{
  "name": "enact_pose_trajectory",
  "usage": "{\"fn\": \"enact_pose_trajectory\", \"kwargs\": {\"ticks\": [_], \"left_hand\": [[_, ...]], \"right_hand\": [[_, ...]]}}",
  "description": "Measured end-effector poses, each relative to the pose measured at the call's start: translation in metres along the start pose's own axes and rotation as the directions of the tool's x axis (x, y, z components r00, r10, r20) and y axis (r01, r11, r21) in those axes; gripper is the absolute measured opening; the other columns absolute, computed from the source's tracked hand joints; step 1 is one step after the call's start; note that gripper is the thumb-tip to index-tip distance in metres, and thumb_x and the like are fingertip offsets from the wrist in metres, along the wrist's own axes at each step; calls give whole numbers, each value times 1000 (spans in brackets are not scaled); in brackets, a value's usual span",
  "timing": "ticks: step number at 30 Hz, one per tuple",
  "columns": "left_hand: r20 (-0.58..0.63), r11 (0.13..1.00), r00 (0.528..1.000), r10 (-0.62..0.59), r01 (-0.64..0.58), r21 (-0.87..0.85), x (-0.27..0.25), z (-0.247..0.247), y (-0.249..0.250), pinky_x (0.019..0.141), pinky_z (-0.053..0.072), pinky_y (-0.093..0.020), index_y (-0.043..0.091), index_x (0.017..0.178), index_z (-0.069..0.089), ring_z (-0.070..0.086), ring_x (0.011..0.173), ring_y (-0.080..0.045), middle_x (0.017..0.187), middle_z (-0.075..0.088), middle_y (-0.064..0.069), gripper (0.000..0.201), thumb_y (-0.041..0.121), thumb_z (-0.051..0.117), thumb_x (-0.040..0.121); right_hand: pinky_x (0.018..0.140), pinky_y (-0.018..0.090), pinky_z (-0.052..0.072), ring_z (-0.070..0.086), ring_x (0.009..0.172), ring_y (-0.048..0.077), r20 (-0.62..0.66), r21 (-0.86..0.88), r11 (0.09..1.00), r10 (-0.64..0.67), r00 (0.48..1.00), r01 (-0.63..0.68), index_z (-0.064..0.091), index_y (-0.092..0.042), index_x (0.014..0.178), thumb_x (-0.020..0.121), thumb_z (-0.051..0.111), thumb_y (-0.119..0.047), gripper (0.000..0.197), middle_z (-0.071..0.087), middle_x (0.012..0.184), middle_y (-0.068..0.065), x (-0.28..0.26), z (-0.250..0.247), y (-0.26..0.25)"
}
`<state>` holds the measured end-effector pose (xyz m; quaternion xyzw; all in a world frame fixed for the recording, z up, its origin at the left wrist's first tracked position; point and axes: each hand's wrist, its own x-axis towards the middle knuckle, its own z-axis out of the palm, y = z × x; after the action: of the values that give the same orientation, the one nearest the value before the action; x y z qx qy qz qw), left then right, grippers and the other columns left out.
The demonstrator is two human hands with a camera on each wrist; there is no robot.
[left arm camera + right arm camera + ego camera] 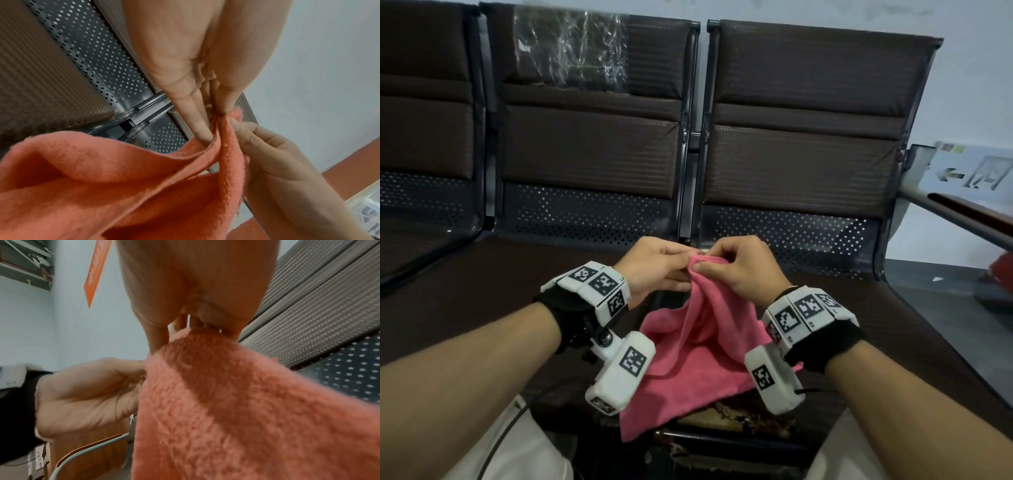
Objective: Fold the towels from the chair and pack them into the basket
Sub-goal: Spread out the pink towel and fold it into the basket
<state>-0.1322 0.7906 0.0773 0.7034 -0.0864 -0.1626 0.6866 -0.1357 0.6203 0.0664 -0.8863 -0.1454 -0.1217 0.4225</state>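
Pink towel (698, 346): lifted above the chair seat (876, 325), lower part draped over its front edge. Left hand (654, 265) and right hand (736, 270) pinch its top edge, fingers (202, 129) pressed together. Step: folding, apparently corners being matched. Next: likely spread hands, lay flat. Basket unseen.

Towel (698, 346) hangs between your left hand (654, 265) and right hand (739, 270), before the chair (801, 144) backrests, over the seat.

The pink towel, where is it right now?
In the head view the pink towel hangs low in the centre, pinched at its top by the left hand and right hand, above the seat.
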Motion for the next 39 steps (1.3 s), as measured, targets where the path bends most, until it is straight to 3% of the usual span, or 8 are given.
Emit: {"fn": "enact_pose_trajectory", "kwargs": {"ticks": [11,17,23,28,31,35,37,39], "left_hand": [[75,992,996,52,-60,109,-7,-8,-1,78,57,-24,0,110,67,69,85,-18,100,71,-20,25,5,49,94],[-158,972,975,159,-127,198,-1,-8,-6,63,50,-29,2,94,70,57,70,-17,82,64,-14,26,-2,44,92],[-381,945,886,263,-157,286,9,-17,-5,72,41,-29,16,65,61,52,73,-13,70,58,3,33,4,39,88],[-453,938,840,300,-172,302,21,-14,-5,66,33,-33,14,65,45,38,68,-19,63,38,-2,24,9,38,87],[-373,893,850,371,-218,393,21,-10,-3,75,39,-29,12,89,56,48,71,-12,74,49,5,27,31,39,98],[67,739,919,389,-355,572,6,-5,2,77,46,-30,15,116,49,53,78,-9,85,56,2,72,70,31,75],[227,591,919,321,-382,711,0,-7,2,66,40,-19,18,127,42,47,66,2,77,50,10,65,63,42,80],[285,429,920,270,-380,820,-7,-9,0,76,39,-15,19,129,41,50,83,2,96,52,9,50,43,55,88]], "right_hand": [[68,23,49,61,69,2,80,99,992,71,994,-79,74,-20,78,74,79,-37,18,69,71,-7,-2,0,-3],[50,11,36,51,55,1,248,-140,990,39,968,-4,61,-23,77,83,70,-27,11,59,64,-10,-7,-1,1],[65,28,36,54,69,20,297,-475,863,-28,955,173,48,-21,69,86,61,-30,24,55,67,-5,-8,-11,6],[77,30,42,60,79,22,141,-440,891,-57,988,114,50,-21,113,83,67,-33,37,60,77,-4,-9,-14,0],[74,25,43,57,79,14,162,-416,908,32,986,39,58,-25,116,78,73,-35,41,61,79,-7,-13,-23,-5],[71,25,44,58,85,14,215,-491,870,69,974,46,74,-25,84,77,75,-29,8,61,81,-3,-24,-38,-9],[81,24,38,42,96,13,147,-543,837,15,989,68,75,-25,84,76,75,-26,8,49,94,-5,-29,-47,-6],[93,30,34,35,102,16,125,-589,804,-8,992,81,71,-24,84,78,72,-29,8,44,105,-5,-36,-57,-7]]}}
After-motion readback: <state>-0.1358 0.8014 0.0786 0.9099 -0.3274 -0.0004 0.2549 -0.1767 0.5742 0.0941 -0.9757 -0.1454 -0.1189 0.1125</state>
